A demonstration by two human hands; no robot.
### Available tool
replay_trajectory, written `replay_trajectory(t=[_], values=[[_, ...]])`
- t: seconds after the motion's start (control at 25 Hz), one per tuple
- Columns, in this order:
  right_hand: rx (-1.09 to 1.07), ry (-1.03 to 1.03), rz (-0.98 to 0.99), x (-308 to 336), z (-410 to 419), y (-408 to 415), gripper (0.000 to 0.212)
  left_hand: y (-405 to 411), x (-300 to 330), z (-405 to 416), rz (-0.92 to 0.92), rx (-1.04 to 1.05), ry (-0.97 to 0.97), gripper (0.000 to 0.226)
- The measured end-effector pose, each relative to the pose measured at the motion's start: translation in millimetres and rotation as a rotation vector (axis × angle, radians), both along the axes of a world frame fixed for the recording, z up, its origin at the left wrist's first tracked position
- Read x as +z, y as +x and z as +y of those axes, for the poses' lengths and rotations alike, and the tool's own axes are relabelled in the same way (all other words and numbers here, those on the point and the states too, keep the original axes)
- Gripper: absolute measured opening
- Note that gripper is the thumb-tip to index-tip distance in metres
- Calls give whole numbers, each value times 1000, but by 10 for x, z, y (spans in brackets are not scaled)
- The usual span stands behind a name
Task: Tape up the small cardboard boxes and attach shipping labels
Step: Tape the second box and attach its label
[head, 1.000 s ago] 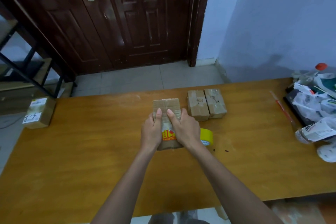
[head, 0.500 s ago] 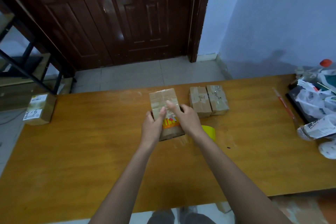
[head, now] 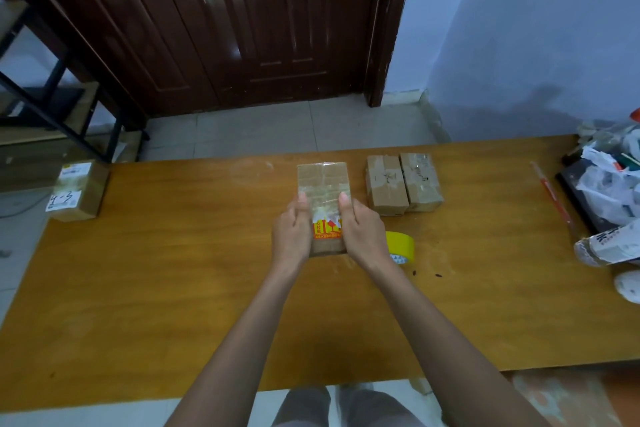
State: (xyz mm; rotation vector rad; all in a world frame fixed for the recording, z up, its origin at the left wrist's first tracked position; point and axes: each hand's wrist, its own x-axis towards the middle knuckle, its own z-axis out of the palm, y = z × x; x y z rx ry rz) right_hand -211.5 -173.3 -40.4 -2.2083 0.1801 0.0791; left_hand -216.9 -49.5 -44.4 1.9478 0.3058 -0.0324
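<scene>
Head view, looking down: both hands are on the cardboard box (head: 323, 199) at the middle of the wooden table (head: 173, 288). The left hand (head: 290, 236) holds its left side and the right hand (head: 362, 234) its right, each with the thumb laid on the top face and the fingers wrapped down the side out of sight, so the box is clasped between them, not lifted. Clear tape crosses the top, and between the thumbs sits a red and yellow printed sticker (head: 327, 229) with a wrinkled white patch above it.

It looks to me like the tape is being pressed down. To do it well, I'd run the thumbs outward from the centre seam to the edges, firmly and evenly, so no bubbles or loose corners remain, keeping the box flat against the table.

Just right of the right wrist lies a yellow tape roll (head: 401, 246). Farther right, two taped boxes (head: 403, 182) stand side by side, touching. A labelled box (head: 77, 191) sits at the far left table edge, and plastic bags (head: 609, 191) pile at the right end.
</scene>
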Motion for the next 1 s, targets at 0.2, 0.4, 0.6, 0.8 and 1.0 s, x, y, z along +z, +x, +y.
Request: replay_trajectory(t=[0.2, 0.4, 0.6, 0.8, 1.0], values=[[-103, 601, 273, 32, -129, 115, 52, 34, 96, 38, 250, 0, -573, 43], [-93, 1001, 257, 118, -115, 94, 81, 54, 187, -59, 207, -116, -721, 67], [-126, 1070, 209, 151, -157, 106, 64, 65, 96, -158, 212, 68, -822, 47], [-240, 991, 137, 165, -87, 123, 28, 73, 60, -101, 261, 162, -722, 38], [-275, 406, 56, 137, -218, 179, 37, 164, 206, -98, 74, 302, -478, 36]])
